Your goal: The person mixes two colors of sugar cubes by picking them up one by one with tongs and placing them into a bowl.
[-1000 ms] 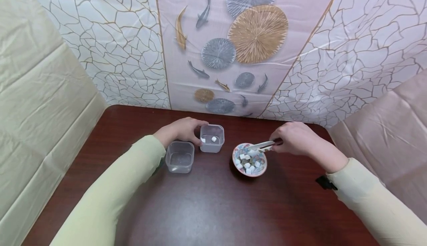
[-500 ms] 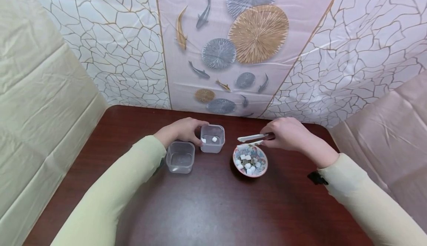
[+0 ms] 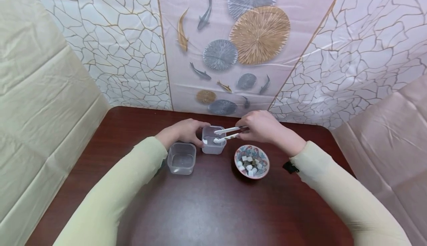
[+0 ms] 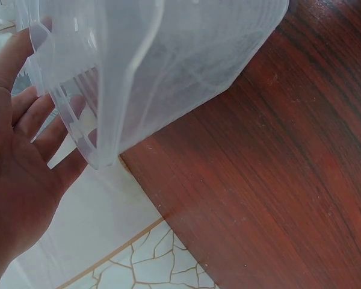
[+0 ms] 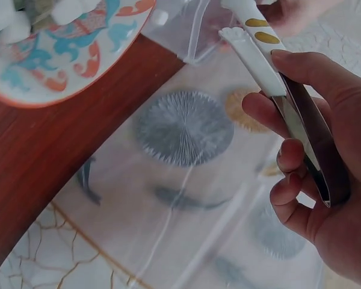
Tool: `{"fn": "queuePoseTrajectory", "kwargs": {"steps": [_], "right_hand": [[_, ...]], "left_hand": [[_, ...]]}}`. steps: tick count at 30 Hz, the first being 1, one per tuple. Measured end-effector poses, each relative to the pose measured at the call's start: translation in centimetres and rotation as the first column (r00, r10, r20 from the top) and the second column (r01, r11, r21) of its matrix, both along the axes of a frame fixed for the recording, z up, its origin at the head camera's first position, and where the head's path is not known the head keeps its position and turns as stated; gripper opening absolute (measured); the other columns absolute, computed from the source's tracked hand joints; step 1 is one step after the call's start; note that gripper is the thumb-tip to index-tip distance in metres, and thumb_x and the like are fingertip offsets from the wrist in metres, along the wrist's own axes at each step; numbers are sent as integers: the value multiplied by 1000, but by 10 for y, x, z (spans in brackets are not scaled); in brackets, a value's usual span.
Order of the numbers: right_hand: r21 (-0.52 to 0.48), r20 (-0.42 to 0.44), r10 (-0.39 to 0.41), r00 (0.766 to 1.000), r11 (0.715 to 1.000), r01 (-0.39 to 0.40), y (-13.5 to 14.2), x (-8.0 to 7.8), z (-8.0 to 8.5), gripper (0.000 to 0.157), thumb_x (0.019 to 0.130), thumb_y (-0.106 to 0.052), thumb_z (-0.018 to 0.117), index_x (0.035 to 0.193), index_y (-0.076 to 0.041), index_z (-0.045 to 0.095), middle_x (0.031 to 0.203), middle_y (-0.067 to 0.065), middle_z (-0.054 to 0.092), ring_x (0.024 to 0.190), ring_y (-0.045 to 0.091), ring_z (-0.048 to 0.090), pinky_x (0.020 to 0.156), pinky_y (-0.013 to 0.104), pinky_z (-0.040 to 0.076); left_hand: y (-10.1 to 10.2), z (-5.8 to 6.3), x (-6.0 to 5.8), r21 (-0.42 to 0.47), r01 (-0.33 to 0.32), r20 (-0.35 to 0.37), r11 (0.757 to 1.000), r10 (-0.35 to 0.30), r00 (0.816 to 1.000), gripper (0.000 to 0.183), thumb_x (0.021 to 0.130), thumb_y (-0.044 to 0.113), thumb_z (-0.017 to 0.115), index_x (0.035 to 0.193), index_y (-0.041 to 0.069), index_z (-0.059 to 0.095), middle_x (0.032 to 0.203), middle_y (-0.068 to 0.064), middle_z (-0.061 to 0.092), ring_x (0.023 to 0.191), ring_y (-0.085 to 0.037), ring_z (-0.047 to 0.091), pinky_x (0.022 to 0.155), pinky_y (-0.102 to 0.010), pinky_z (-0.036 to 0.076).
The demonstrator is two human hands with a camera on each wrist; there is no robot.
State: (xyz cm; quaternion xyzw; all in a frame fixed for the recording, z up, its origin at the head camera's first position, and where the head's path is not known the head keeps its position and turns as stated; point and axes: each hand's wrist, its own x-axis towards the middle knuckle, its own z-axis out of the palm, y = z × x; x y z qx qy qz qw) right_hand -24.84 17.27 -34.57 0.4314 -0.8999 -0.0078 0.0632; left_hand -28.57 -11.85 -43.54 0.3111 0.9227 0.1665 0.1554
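Observation:
My left hand (image 3: 184, 130) holds a small clear plastic container (image 3: 213, 150) by its left side, thumb at the near corner and index finger at the far rim. My right hand (image 3: 258, 125) grips tongs (image 3: 228, 130) with white tips and metal handles. In the head view the tong tips are spread and overlap the inside of that container. A white cube (image 3: 205, 142) lies near its left wall; a tong tip covers where another lay. In the right wrist view, thumb and fingers wrap the tongs' handle (image 5: 310, 129), with gold ovals on one white tip.
A patterned bowl (image 3: 245, 150) with several white cubes (image 3: 250, 159) and some brownish pieces stands right of the container. A second clear container (image 3: 181, 170) sits front left of the held one. Patterned fabric (image 3: 220, 83) borders the dark wooden table (image 3: 200, 209) at the back.
My right hand has lifted the tongs from the bowl and carried them left over the held container. My left hand has stayed on that container.

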Motion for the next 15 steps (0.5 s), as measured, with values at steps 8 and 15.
{"fn": "queuePoseTrajectory", "kwargs": {"steps": [8,15], "right_hand": [[64,3,48,999,997,-48,-27,-16,-12,18,84,-27,83,77,-20,69,67,-9,53,62,15,52,54,41,44],[106,14,46,999,993,-47,-43,-23,-19,15,84,-26,85,79,-19,73,65,-9,56,60,13,52,54,37,43]], "left_hand": [[1,1,1,5,-4,2,1000,4,1000,88,86,38,88,161,13,50,146,-11,66,135,-29,59,117,-43,45],[0,1,1,-4,-2,2,1000,2,1000,87,86,37,87,161,13,50,146,-11,66,134,-27,61,116,-41,46]]}}
